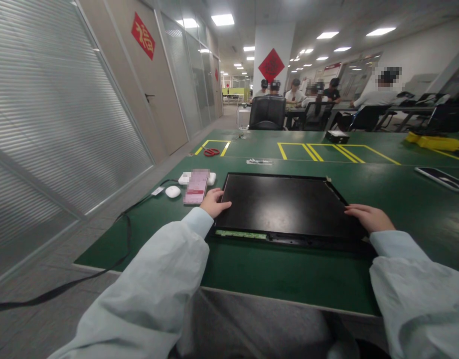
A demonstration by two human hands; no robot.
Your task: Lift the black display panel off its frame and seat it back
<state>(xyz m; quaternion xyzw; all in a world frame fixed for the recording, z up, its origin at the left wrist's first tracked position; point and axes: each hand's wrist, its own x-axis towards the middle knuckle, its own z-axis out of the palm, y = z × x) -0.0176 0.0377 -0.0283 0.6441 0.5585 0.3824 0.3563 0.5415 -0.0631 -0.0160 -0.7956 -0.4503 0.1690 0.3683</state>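
Observation:
A flat black display panel (277, 204) lies in front of me, its dark screen face up and reflecting light. A strip of green circuit board (241, 234) shows along the left part of its near edge. My left hand (214, 203) grips the panel's left edge, thumb over the top and fingers at the side. At the opposite edge, my right hand (371, 218) holds the frame with its fingertips; the thumb is hidden. A small light piece sticks up at the far right corner.
The green table (289, 279) carries a phone (196, 187), a white rounded case (173, 192), red-handled scissors (211, 152), a small black box (337, 136), yellow tape marks and another phone (444, 179). A black strap (129, 234) hangs over the left edge. People sit farther back.

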